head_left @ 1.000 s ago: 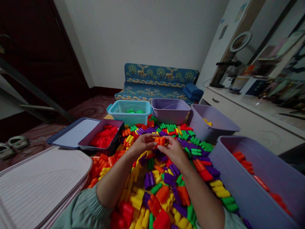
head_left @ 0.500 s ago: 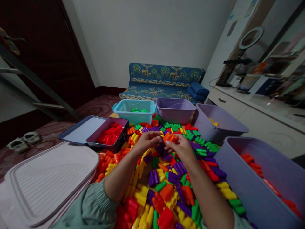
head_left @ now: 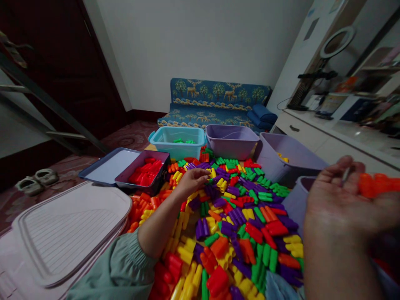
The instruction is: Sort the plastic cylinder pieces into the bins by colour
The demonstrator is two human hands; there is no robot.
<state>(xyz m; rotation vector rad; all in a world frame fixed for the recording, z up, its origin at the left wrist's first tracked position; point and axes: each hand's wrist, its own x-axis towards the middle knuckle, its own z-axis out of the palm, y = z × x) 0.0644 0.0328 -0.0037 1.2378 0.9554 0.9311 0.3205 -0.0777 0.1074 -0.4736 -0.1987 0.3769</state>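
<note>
My right hand (head_left: 346, 204) is raised at the right, palm up, over the near-right lavender bin. It holds orange plastic building blocks (head_left: 379, 184) between thumb and fingers; part of the hand is dark and blurred at the frame's edge. My left hand (head_left: 193, 182) hovers over the middle of the pile with its fingers bent and the fingertips a little apart; nothing plainly shows in them. Below both arms spreads a pile of tube-shaped building blocks (head_left: 246, 214) in red, yellow, green, purple and orange.
A turquoise bin (head_left: 178, 150) holds some green blocks. Lavender bins (head_left: 231, 146) stand along the back and right, one with yellow pieces. An open case (head_left: 162, 171) contains red blocks. White lids (head_left: 71, 229) lie at the left. Behind stands a blue patterned sofa (head_left: 206, 104).
My right hand has moved from the pile's middle to the far right, carrying the orange blocks. My left hand has stayed almost in place. The view has shifted slightly.
</note>
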